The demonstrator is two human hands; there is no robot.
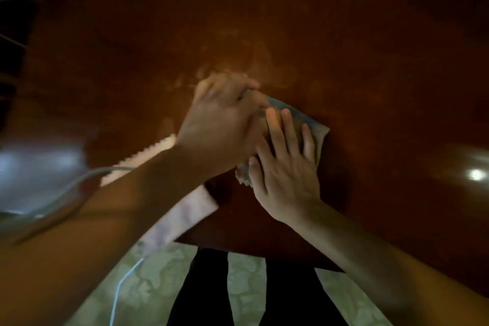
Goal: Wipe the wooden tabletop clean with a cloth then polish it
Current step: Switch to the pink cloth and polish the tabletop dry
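— Where are the hands?

— Both on the grey cloth (313, 128), close together near the middle of the view. The left hand (222, 124) sits at about ten o'clock from the right hand (287, 174), knuckles up, fingers curled over a bunched part of the cloth as if gripping it. The right hand lies flat, fingers straight and a little spread, pressing the cloth down without closing on it.

— Which way does the cloth lie from them?

— Under them, and poking out toward two o'clock, where one corner shows past the right fingertips. A crumpled end peeks out at the right thumb. I'd put its long axis from about seven to two o'clock, though the hands hide most of it. Both touch it; the left covers the far end.

— And the wood?

— The wooden tabletop (344, 34) runs away toward twelve o'clock, dark reddish brown and glossy. There's a hazy, smeared patch just beyond the left knuckles, at twelve o'clock, so I'd judge the wiping isn't done and the next stroke wants to go that way.

— Anything else?

— A pale pink cloth (185, 214) lies on the near edge under the left forearm, at seven o'clock. A thin white cable (121, 288) hangs below it. Green patterned floor (246, 280) and dark trouser legs (203, 288) show at six o'clock. It's blurred throughout.
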